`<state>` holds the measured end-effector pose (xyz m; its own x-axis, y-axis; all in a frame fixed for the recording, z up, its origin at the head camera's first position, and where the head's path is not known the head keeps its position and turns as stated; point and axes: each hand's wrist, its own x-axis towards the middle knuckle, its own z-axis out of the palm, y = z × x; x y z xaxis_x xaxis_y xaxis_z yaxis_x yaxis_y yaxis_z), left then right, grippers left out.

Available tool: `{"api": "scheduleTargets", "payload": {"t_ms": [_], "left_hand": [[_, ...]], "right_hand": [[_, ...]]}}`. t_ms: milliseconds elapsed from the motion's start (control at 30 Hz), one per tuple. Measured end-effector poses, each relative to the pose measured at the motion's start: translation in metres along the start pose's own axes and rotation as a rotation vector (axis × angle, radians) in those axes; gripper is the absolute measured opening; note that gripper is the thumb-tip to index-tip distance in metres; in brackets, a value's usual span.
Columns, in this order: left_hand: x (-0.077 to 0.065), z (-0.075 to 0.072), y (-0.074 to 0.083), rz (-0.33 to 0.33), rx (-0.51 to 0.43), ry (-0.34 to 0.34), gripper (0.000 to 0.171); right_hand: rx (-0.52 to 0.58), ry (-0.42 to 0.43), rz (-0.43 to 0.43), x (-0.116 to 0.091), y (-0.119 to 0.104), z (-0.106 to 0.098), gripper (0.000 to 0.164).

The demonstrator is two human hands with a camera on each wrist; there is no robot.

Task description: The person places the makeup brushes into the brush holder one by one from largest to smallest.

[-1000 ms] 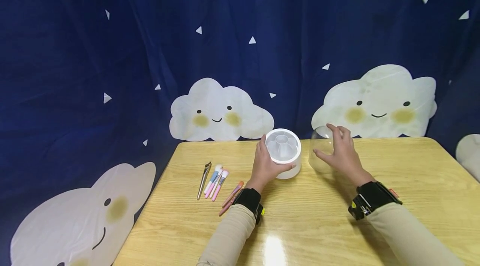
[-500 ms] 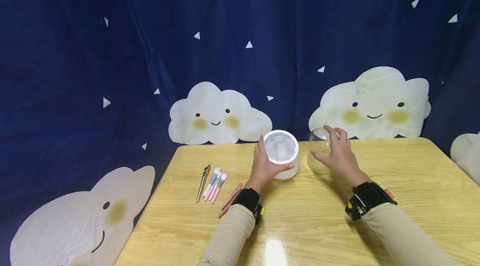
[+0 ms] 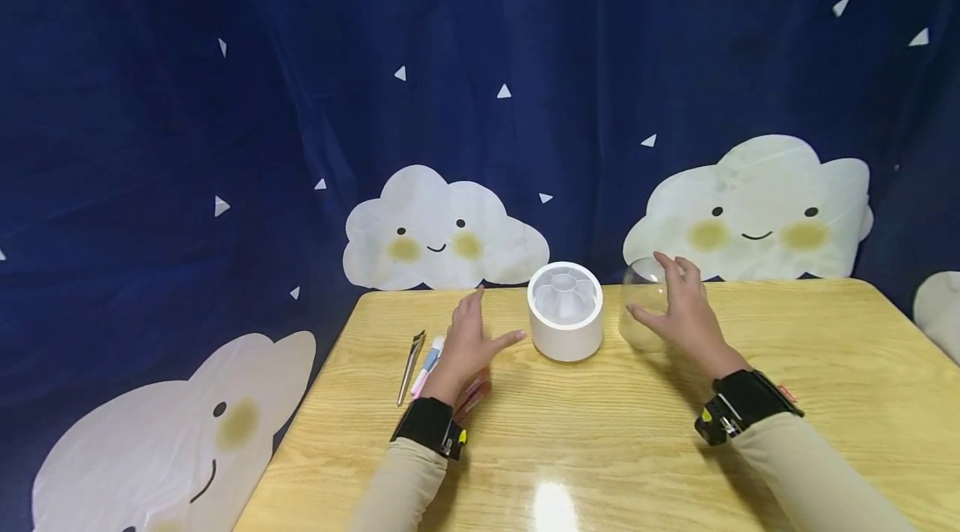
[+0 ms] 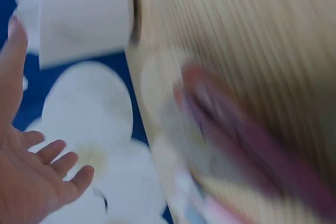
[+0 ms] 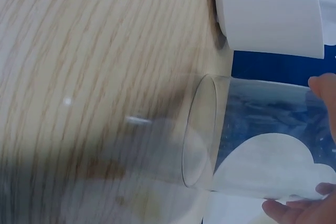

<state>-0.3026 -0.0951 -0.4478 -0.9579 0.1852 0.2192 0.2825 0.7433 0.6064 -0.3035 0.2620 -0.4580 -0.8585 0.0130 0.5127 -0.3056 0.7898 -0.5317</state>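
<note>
A white round makeup brush holder (image 3: pixel 567 340) with divided compartments stands upright at the back of the table. My left hand (image 3: pixel 467 344) is off to its left, fingers spread and holding nothing, above the makeup brushes (image 3: pixel 428 367). In the left wrist view two pinkish-brown brushes (image 4: pixel 236 129) lie blurred on the wood beside that hand. My right hand (image 3: pixel 688 317) grips a clear domed cover (image 3: pixel 642 319) between thumb and fingers, right of the holder. The right wrist view shows the cover's round open rim close to the tabletop.
A slim metallic tool (image 3: pixel 410 369) lies left of the brushes, whose lower parts my left hand partly hides. The wooden table (image 3: pixel 600 449) ends at the back against a dark blue curtain (image 3: pixel 450 32) printed with clouds.
My left hand has let go of the white holder and moved left, over the brushes. The right hand stays in place on the clear cover.
</note>
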Motion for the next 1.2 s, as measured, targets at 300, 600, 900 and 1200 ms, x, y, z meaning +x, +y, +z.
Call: {"api": "scheduleTargets", "payload": {"t_ms": [300,600,900,1200], "left_hand": [[-0.028,-0.049,-0.075,-0.281,0.269,0.119,0.034],[-0.043,-0.046,-0.105,-0.435,0.322,0.066,0.025],[-0.041,-0.05,-0.103,-0.419,0.292,0.056,0.023],[-0.043,-0.044,-0.086,-0.245,0.122,0.251,0.013]], "right_hand": [[0.027,0.022,-0.017,0.0,-0.006,-0.022,0.105],[0.112,0.158,-0.116,-0.017,-0.027,-0.033,0.077],[0.172,0.204,-0.109,-0.042,-0.041,-0.021,0.058],[0.164,0.189,-0.103,-0.052,-0.044,-0.014,0.057]]}}
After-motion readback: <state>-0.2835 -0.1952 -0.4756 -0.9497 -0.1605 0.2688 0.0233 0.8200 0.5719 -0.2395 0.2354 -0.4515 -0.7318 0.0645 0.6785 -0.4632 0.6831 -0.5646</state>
